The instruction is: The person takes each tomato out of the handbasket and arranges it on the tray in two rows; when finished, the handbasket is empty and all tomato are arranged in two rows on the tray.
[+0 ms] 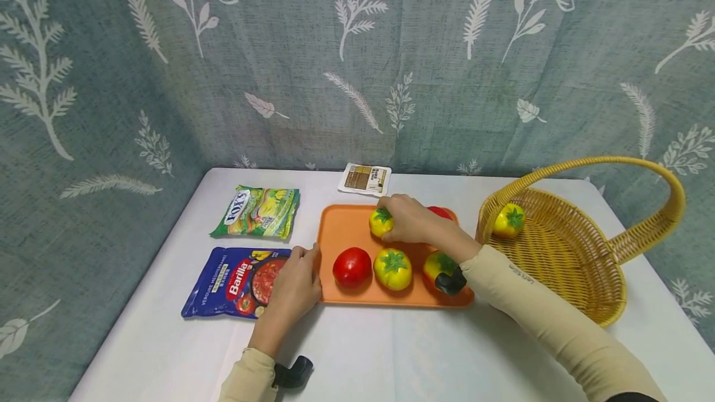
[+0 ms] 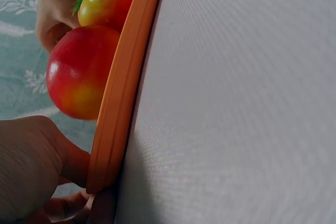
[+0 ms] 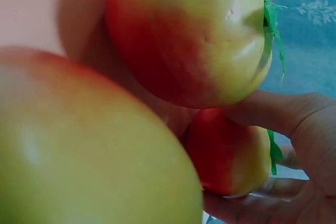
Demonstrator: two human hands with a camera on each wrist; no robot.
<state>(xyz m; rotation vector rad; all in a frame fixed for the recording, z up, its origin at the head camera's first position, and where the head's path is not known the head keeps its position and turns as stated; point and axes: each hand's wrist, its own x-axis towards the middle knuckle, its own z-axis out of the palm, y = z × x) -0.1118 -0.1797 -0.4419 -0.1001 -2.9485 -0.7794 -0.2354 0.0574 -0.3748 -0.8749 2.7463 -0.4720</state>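
My left hand (image 1: 297, 283) grips the left rim of the orange tray (image 1: 339, 223), thumb on the rim and fingers beneath it in the left wrist view. At the tray's back middle, my right hand (image 1: 412, 220) holds a small yellow-and-red tomato (image 1: 381, 223) with a green top. The right wrist view shows fingers around that tomato (image 3: 226, 153), behind a larger tomato (image 3: 191, 40). In the tray's front half lie a round red fruit (image 1: 352, 267), a yellow tomato (image 1: 393, 270) and another tomato (image 1: 432, 265), partly covered by the wrist camera. Another red fruit (image 1: 441, 211) is mostly hidden behind my right hand.
A wicker basket (image 1: 558, 253) with a tall handle stands at the right, one yellow tomato (image 1: 509, 221) inside. To the left lie a green Fox's bag (image 1: 259, 211) and a blue Barilla pouch (image 1: 234, 284). A small white-and-brown packet (image 1: 365, 179) lies behind the tray.
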